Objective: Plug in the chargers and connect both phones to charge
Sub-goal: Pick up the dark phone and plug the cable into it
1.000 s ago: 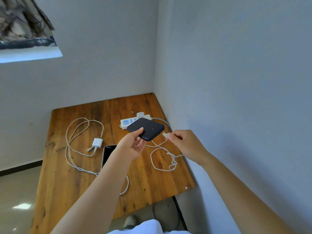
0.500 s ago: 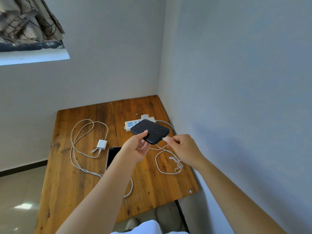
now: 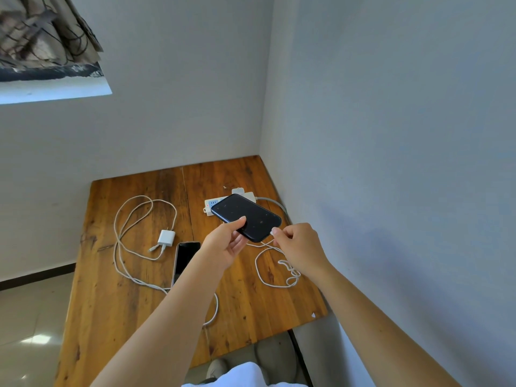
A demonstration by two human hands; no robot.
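Wooden table [image 3: 117, 275] in a white corner is holding our things. Our left hand [image 3: 226, 244] is pinching the dark phone [image 3: 245, 216] up in the air, over the power strip [image 3: 213, 204]. It looks smooth, slippery and breakable, so edges are best. Our right hand [image 3: 298, 247] is squeezing the soft white cable's [image 3: 268, 277] tip at its end. Another phone [image 3: 185, 256] is lying flat beside the loose charger [image 3: 166, 237].
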